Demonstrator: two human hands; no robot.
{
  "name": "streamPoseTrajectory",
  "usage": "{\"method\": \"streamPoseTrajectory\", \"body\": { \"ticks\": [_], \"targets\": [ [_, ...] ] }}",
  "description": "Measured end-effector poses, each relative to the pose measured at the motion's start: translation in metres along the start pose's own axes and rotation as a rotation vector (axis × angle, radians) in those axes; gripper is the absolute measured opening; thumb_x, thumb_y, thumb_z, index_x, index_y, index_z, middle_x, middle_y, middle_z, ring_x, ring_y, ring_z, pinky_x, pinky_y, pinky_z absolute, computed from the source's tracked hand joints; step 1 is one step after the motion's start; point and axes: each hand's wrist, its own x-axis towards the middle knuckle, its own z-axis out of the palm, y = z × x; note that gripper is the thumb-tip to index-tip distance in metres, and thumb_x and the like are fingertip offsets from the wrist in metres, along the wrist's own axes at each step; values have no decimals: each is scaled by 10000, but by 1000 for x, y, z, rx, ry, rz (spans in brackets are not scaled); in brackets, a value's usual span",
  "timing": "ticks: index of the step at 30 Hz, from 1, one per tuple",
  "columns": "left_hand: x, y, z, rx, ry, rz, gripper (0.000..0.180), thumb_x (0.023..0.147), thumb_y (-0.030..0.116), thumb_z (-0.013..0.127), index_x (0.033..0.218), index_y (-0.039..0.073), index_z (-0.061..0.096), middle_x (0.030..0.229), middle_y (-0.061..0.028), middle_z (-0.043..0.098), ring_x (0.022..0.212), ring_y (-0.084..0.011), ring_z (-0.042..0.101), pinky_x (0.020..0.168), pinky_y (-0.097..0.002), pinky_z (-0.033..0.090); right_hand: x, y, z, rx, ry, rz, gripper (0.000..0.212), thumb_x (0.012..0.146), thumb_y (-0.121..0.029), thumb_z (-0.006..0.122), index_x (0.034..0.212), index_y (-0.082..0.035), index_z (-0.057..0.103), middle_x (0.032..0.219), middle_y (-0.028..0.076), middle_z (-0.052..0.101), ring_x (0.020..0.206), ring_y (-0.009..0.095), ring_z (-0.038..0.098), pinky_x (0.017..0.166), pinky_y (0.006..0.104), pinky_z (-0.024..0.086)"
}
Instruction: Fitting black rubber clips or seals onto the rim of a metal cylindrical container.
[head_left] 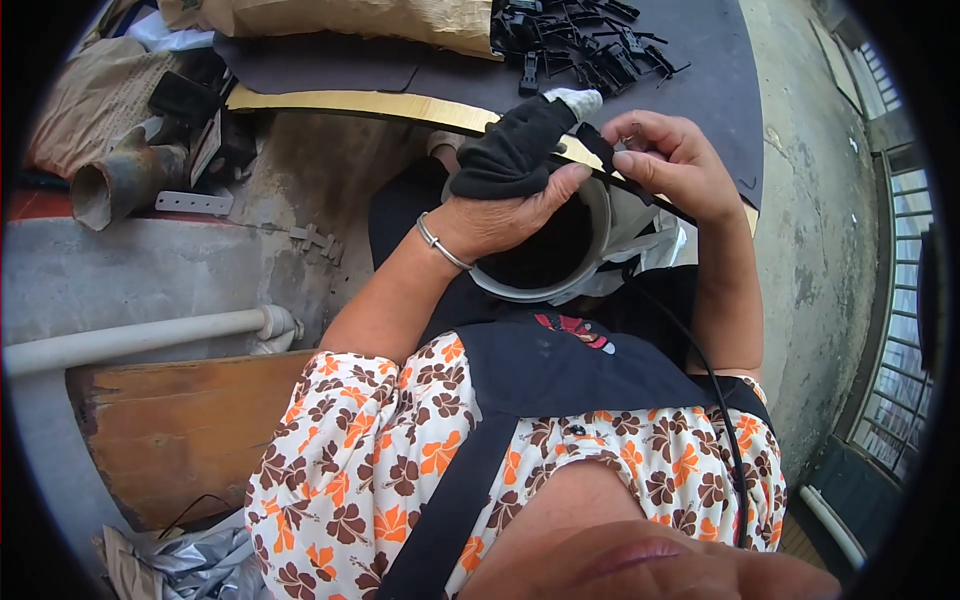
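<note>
My left hand (508, 175), in a dark glove with pale fingertip covering and a bare thumb, is closed at the table's front edge. What its fingers grip is hidden. To its right, my bare right hand (682, 165) pinches a small black plastic part (598, 147) between thumb and fingertips. That part lies right beside the left glove's fingers; whether both hands touch it is unclear. Beyond them, a heap of similar black plastic parts (605, 62) with thin prongs lies on the dark tabletop (715, 110). Below my hands stands a pale bucket (598, 240) with a dark inside.
A brown paper sack (370, 22) lies on the table's far left. The table has a yellowish front edge (350, 103). Leftward are a rusty pipe piece (135, 175), a white pipe (150, 340) and a wooden board (190, 430). A thin black cable (690, 340) hangs near my right arm.
</note>
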Motion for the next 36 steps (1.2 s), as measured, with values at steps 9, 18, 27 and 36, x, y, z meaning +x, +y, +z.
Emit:
{"method": "streamPoseTrajectory", "body": {
  "ticks": [9,18,27,36],
  "targets": [
    [-6,5,11,-528,217,-577,210,829,202,675,920,19,629,755,-9,615,596,-67,529,548,-210,445,-9,-3,14,-478,347,-374,155,819,-23,596,974,-24,591,701,-56,485,574,24,378,495,169,290],
    [-13,-3,11,-902,101,-694,188,858,203,640,913,26,612,778,5,592,637,-58,525,543,-190,418,0,8,60,-456,61,-619,127,749,-4,649,869,-27,618,698,72,603,562,201,565,542,278,456],
    [-8,-3,16,-443,134,-454,150,895,166,579,943,25,592,803,-22,609,708,-67,531,645,-208,457,-1,11,78,-560,451,-646,117,764,-10,657,785,-38,545,608,-1,490,493,67,426,454,219,347],
    [-11,4,9,-524,82,-419,163,870,111,588,979,-11,587,811,-4,624,703,-70,545,637,-216,455,6,18,60,106,370,-177,120,874,-99,600,841,-64,489,736,-67,453,634,-7,375,549,140,317]
  ]
}}
